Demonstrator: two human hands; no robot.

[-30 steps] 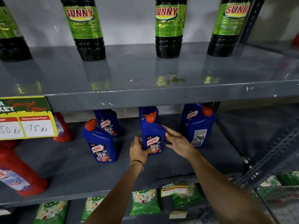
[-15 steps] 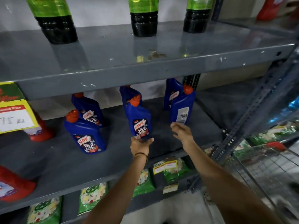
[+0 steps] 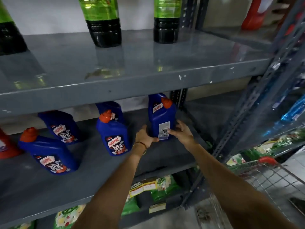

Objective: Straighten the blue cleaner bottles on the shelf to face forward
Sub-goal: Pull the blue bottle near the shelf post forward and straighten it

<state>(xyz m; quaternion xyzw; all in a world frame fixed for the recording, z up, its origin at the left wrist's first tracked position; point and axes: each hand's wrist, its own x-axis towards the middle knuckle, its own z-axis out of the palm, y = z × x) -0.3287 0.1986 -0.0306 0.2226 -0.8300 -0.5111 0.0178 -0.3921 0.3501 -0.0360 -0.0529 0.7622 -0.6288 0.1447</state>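
Observation:
Several blue cleaner bottles with orange caps stand on the middle grey shelf (image 3: 99, 179). The rightmost front bottle (image 3: 160, 116) shows its white back label toward me. My left hand (image 3: 145, 137) grips its lower left side and my right hand (image 3: 182, 133) grips its lower right side. Another blue bottle stands right behind it, mostly hidden. The middle front bottle (image 3: 114, 138) and the left front bottle (image 3: 49, 154) show their front labels, each with another bottle (image 3: 61, 128) behind.
Green-labelled dark bottles (image 3: 104, 25) stand on the upper shelf (image 3: 148, 76). Red bottles (image 3: 6, 146) sit at the far left. Green packets (image 3: 163, 187) and price tags lie on the shelf below. A slotted steel upright (image 3: 247, 116) and a wire cart (image 3: 267, 177) are at the right.
Both hands left the middle bottle and moved right onto the rightmost front bottle. My view swung right and down.

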